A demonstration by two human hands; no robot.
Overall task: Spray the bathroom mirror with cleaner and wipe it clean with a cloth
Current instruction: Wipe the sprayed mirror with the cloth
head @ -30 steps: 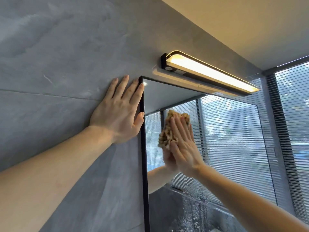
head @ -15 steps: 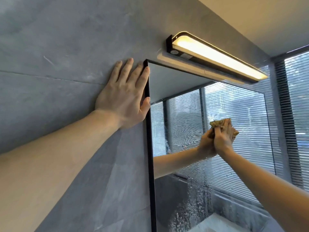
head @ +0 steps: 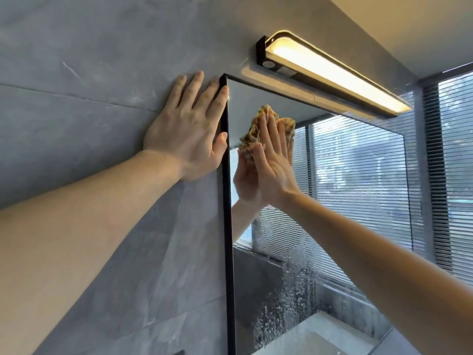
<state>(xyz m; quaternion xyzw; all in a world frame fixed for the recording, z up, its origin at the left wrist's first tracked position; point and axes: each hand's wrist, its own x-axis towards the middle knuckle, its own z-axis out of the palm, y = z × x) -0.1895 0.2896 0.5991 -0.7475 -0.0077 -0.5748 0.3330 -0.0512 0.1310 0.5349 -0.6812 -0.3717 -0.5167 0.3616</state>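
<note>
Near the top left corner of the mirror (head: 345,188), the right hand (head: 273,172) lies flat against the glass with its fingers straight and pointing up, pressing the cloth (head: 258,129) under them — the grip is a flat palm, not a curl round anything. The right forearm runs down and out toward the lower right of the view. The cloth is a crumpled tan wad, bunched rather than spread, its longer side running up and down; it shows above the fingertips and to the left of the thumb, close to the mirror's left edge and a little below its top edge. The hand's reflection meets it palm to palm in the glass.

The left hand (head: 189,129) is spread flat on the grey tiled wall (head: 89,111) just beside the mirror's black frame (head: 225,201), fingers straight and pointing up, index finger and thumb tip touching the frame at the top left corner; it holds nothing.

Lower on the glass, below the right wrist, droplets and streaks of spray cover a patch. A lit bar lamp (head: 332,73) is mounted on the wall above the top edge, and window blinds (head: 455,175) stand at the right — also reflected in the mirror
</note>
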